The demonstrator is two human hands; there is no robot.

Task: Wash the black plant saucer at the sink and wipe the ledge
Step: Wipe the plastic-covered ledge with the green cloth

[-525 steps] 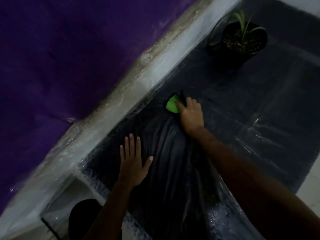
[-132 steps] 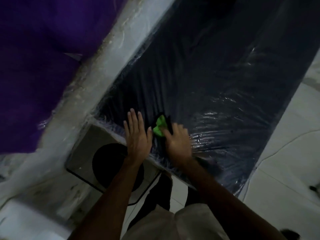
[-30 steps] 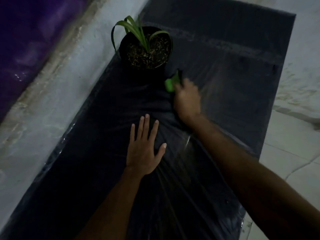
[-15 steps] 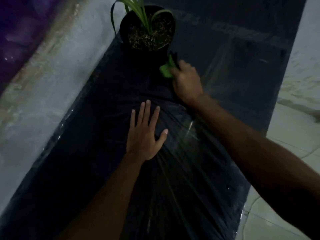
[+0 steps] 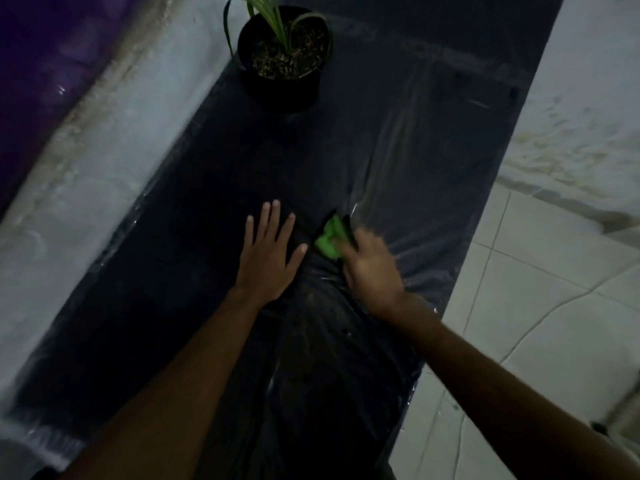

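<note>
Forearms: both bare and coming in from the bottom edge, the left up the middle, the right from the lower right corner.
Left hand (image 5: pixel 268 258): palm down flat on the ledge (image 5: pixel 433 150), fingers straight and spread. No grip on anything, it's just pressing on the cover.
Right hand (image 5: pixel 372 268): just beside the left one and a bit blurry. Its grip is clamped on a green cloth (image 5: pixel 330 239), fingers curled over it.
Green cloth: bunched up, poking out past the right fingers and down against the ledge cover. There's a dark bit on its far edge, can't tell what that is.
Plastic sheet (image 5: pixel 398 341): shiny, wrinkly black stuff covering the whole ledge, with glints around the hands.
Floor (image 5: pixel 554 323): pale tiles along the right side of the ledge.
Wall (image 5: pixel 86 174): whitish stained strip along the left, with something purple (image 5: pixel 52 46) past it.
Plant pot (image 5: pixel 284 84): black and upright at the far end of the ledge on the wall side, well apart from the hands. It has soil and a few long green leaves.
Saucer: honestly too dark to tell if one sits under the pot.
</note>
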